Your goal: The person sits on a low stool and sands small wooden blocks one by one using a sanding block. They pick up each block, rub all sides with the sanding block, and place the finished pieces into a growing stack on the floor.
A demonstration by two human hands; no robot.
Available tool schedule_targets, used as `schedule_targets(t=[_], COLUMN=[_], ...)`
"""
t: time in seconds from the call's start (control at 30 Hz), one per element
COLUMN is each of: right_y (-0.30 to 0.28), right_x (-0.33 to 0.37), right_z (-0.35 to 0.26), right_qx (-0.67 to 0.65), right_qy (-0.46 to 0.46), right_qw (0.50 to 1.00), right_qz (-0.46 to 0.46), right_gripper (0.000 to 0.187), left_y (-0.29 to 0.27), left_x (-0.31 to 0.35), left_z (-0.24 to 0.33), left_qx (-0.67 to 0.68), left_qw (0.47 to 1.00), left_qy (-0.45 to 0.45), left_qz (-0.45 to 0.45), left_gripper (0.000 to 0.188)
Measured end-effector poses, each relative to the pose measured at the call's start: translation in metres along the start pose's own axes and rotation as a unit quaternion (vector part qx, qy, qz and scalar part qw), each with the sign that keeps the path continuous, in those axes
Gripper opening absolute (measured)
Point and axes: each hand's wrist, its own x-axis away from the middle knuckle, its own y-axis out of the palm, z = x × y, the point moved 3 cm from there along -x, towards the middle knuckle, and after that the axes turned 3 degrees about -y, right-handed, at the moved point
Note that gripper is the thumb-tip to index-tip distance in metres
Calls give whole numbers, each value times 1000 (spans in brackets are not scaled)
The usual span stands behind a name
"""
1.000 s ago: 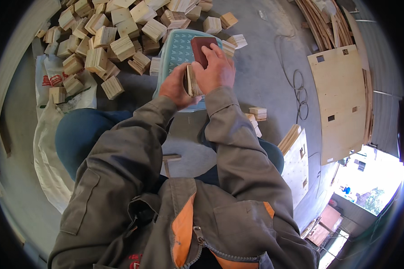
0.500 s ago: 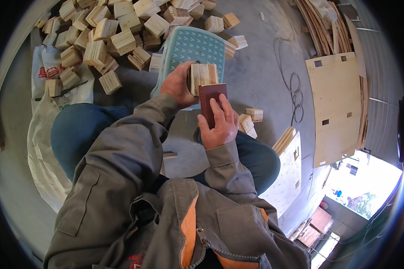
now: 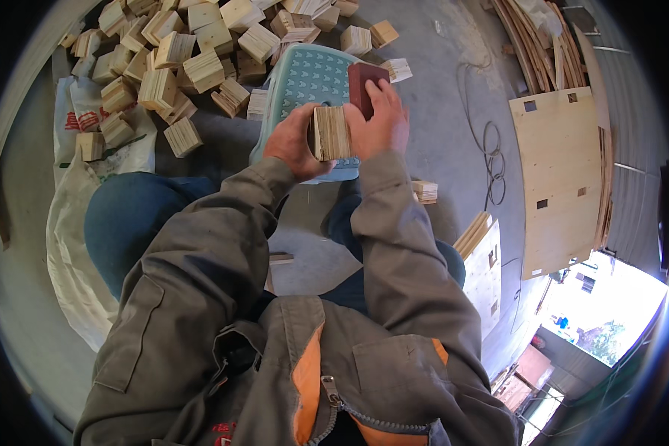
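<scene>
My left hand [image 3: 293, 143] is closed round a layered plywood block [image 3: 331, 134], holding it above the near end of a pale teal plastic step stool [image 3: 305, 82]. My right hand [image 3: 381, 119] grips a flat reddish-brown sanding block [image 3: 361, 88], which reaches beyond the plywood block's far right corner, over the stool's right edge. The base of my right hand is close against the plywood block's right side; whether they touch is hard to tell. The sanding block's underside is hidden.
A heap of plywood blocks [image 3: 204, 70] lies past the stool to the left, partly on a white woven sack [image 3: 89, 223]. One block [image 3: 424, 191] sits by my right knee. Cable [image 3: 490, 152] coils on the floor near leaning plywood panels [image 3: 561, 171].
My right hand has pushed the sanding block away from me and slightly right, from the plywood block's near side past its far side. My left hand stays nearly in place.
</scene>
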Motion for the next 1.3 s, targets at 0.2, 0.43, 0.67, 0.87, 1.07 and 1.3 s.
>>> schedule_targets(t=[0.2,0.43,0.67,0.87,1.07,1.3], right_y=[-36,-58,-32,-2,-13,-46], right_x=[95,141,82,0,33,116], right_z=[-14,-24,-11,0,-2,-42], right_qx=[-32,-44,-22,-28,-41,-42], right_qy=[-31,-15,-42,6,-33,-31], right_qw=[999,999,998,1000,998,999], right_qz=[16,15,36,1,22,-2], right_gripper=[63,65,61,59,59,62], left_y=[-4,-5,-1,-2,-4,-2], left_x=[-1,-3,-3,-1,0,0], left_z=[6,10,5,6,9,6], left_qx=[-16,-9,5,-25,-1,-2], left_qw=[1000,1000,1000,1000,1000,1000], left_qy=[3,-13,2,-11,-21,-17], left_qz=[10,-1,8,3,-1,20], left_gripper=[97,96,98,100,99,91])
